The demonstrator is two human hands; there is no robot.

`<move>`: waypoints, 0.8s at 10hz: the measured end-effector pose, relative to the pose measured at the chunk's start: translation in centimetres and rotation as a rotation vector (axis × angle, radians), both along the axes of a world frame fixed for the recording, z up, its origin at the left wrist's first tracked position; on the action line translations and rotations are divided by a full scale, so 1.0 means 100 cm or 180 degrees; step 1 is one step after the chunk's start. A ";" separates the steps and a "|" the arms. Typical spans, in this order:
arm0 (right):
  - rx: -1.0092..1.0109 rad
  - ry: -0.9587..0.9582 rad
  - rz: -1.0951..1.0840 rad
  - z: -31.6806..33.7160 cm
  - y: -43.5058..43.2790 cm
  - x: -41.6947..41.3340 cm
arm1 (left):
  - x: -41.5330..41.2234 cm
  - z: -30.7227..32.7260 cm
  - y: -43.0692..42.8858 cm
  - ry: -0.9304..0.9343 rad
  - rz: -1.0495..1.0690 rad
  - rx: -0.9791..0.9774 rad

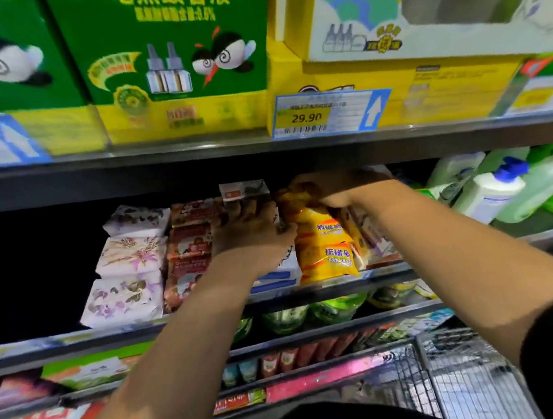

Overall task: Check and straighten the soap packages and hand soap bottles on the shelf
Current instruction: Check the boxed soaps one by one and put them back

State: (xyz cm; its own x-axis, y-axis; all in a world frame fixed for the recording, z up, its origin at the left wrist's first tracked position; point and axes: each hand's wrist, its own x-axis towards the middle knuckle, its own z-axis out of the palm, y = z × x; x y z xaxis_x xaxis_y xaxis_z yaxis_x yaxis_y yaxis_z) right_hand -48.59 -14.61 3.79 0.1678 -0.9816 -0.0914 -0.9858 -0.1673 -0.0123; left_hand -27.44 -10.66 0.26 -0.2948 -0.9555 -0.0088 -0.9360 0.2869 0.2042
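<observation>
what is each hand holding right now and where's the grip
The right hand grips the top yellow soap package by its upper end. The left hand curls round the white soap packages beside it, near the stack's top.

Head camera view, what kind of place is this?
Most likely a supermarket aisle: a shelf-edge price tag reading 29.90, tiered shelves of stacked soap packages, which the left hand and right hand grip, and a wire shopping cart at lower right.
</observation>
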 end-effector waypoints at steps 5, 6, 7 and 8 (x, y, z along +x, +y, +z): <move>-0.0355 -0.1137 -0.0864 -0.014 0.147 -0.089 | -0.012 0.010 -0.003 -0.0082 -0.0109 0.0150; -0.0424 -0.1460 -0.0860 -0.025 0.157 -0.108 | -0.042 0.024 0.009 -0.0033 -0.0464 0.0099; -0.0343 -0.2006 -0.0832 -0.036 0.159 -0.117 | -0.085 0.026 0.037 0.0282 -0.1057 0.0286; -0.0335 -0.2158 -0.0766 -0.047 0.158 -0.124 | -0.112 0.019 0.055 0.0358 -0.1081 0.0695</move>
State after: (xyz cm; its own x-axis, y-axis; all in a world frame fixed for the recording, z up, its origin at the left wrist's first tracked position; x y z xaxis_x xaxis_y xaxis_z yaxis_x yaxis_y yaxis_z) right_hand -60.97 1.16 -0.89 -0.0677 -0.9963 0.0530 -0.7769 0.0193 -0.6293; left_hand -38.66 -5.18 2.12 -0.6034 -0.7831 -0.1501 -0.7641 0.5140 0.3899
